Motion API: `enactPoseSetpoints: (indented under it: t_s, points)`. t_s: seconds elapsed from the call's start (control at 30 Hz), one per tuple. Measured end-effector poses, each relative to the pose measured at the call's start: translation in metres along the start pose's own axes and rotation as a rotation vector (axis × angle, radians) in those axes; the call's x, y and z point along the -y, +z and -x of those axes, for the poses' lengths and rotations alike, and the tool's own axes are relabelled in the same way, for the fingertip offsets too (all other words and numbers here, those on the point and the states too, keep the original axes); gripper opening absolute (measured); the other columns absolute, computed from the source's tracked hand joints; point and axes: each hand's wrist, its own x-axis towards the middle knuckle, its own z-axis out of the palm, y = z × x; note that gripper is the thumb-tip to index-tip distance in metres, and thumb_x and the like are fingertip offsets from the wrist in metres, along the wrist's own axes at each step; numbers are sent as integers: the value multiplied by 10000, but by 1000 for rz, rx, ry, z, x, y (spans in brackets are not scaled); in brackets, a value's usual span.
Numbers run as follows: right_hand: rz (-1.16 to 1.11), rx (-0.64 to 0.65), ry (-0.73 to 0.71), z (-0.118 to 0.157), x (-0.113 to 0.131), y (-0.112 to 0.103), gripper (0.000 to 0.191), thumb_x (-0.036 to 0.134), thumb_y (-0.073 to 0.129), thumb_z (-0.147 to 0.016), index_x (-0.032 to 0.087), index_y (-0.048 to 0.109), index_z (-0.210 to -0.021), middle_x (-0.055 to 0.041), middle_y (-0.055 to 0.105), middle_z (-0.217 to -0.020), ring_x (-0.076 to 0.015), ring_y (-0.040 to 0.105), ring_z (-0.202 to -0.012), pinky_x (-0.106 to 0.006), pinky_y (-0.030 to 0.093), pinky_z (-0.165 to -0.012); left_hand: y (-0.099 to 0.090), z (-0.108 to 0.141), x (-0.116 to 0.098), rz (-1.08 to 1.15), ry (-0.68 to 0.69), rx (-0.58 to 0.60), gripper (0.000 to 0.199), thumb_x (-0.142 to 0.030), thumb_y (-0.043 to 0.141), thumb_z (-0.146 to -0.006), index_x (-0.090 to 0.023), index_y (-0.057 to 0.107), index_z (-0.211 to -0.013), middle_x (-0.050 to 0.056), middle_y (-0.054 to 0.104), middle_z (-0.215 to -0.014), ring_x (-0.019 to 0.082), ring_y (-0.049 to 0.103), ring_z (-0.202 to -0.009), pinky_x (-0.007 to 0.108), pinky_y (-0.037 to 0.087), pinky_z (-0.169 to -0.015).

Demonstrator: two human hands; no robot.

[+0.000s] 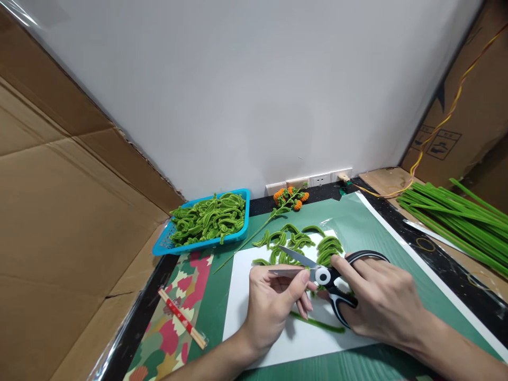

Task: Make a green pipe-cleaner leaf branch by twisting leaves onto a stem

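Observation:
My right hand [383, 296] has its fingers through the black-and-white handles of a pair of scissors [322, 275], whose blades stand apart and point left. My left hand [273, 301] is closed in a pinch beside the lower blade, with a small bit of green pipe cleaner at the thumb tip. A longer green pipe cleaner [319, 321] shows below the left fingers; whether it is the same piece I cannot tell. Short curled pipe cleaner pieces [291, 241] lie beyond the hands on a white sheet of paper [242, 296], some partly hidden by the scissors.
A blue basket [248, 211] of green pieces stands at the back left. Near the wall lies an orange-flowered stem [273, 214]. Wrapped chopsticks [182, 318] are on the left, long green pipe cleaners [456, 222] on the right. A yellow cord [416, 164] runs to the sockets [321, 180].

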Motion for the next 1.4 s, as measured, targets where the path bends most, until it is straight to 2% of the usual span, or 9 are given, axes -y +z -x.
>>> enactPoseSetpoints:
  t_s: [0.13, 0.3, 0.5, 0.8, 0.93, 1.07, 1.13, 1.23, 1.4]
  points:
    - [-1, 12, 7, 2, 0, 0, 399, 215, 557, -787, 194, 742, -1140, 4, 638, -637, -197, 569, -556, -355, 340, -644, -2, -3, 1, -31, 12, -3, 332, -411, 866, -909, -90, 844, -822, 113, 805, -722, 120, 662, -477, 198, 574, -452]
    - [-15, 68, 7, 4, 0, 2, 446, 197, 555, -737, 193, 719, -1151, 8, 649, -635, -187, 576, -529, -349, 321, -611, -6, -8, 7, -117, 56, -24, 322, -406, 869, -903, -110, 834, -781, 63, 746, -671, 69, 537, -437, 162, 460, -396]
    - [8, 80, 7, 5, 1, 1, 460, 201, 557, -710, 191, 721, -1141, 14, 651, -612, -184, 588, -498, -359, 299, -589, -5, -9, 7, -97, 106, -11, 308, -379, 861, -908, -125, 815, -740, 31, 685, -629, 62, 496, -416, 169, 388, -372]
    - [50, 67, 10, 4, 1, -3, 474, 193, 560, -671, 202, 758, -1102, 14, 616, -569, -178, 559, -472, -360, 275, -572, -4, -10, 3, -137, 119, 35, 321, -383, 842, -920, -118, 822, -742, 38, 669, -653, 76, 521, -439, 185, 424, -400]
    - [62, 59, -14, 3, 0, -4, 474, 168, 546, -673, 186, 760, -1096, 16, 604, -543, -164, 524, -443, -346, 271, -562, -4, -12, 1, -158, 132, 46, 367, -390, 843, -918, -119, 792, -677, 45, 668, -613, 89, 546, -474, 182, 454, -438]
    - [72, 71, 3, 0, -1, -3, 458, 155, 537, -686, 197, 750, -1089, 21, 591, -536, -165, 503, -430, -342, 260, -552, -7, -17, 5, -85, 40, 49, 358, -417, 870, -895, -119, 786, -715, 53, 711, -639, 93, 579, -483, 184, 501, -454]
    - [72, 67, 25, -1, -2, -2, 432, 160, 528, -690, 206, 745, -1061, 17, 591, -544, -172, 508, -443, -343, 259, -555, -8, -20, 7, -22, -34, 16, 343, -432, 925, -831, -117, 794, -792, 43, 720, -638, 89, 573, -466, 179, 498, -428]
    - [57, 53, 49, -4, -4, -2, 426, 159, 515, -697, 207, 741, -1055, -1, 621, -589, -191, 552, -513, -346, 294, -591, -7, -20, 8, 22, -121, -15, 434, -457, 991, -733, -111, 785, -895, 20, 707, -606, 86, 555, -421, 172, 472, -374]
    - [46, 80, 83, -8, -18, -4, 346, 174, 533, -723, 200, 737, -1002, -17, 620, -616, -213, 564, -575, -347, 319, -609, -5, -15, 6, 1, -159, 47, 430, -474, 944, -804, -102, 770, -931, 27, 714, -661, 75, 554, -421, 163, 472, -360]
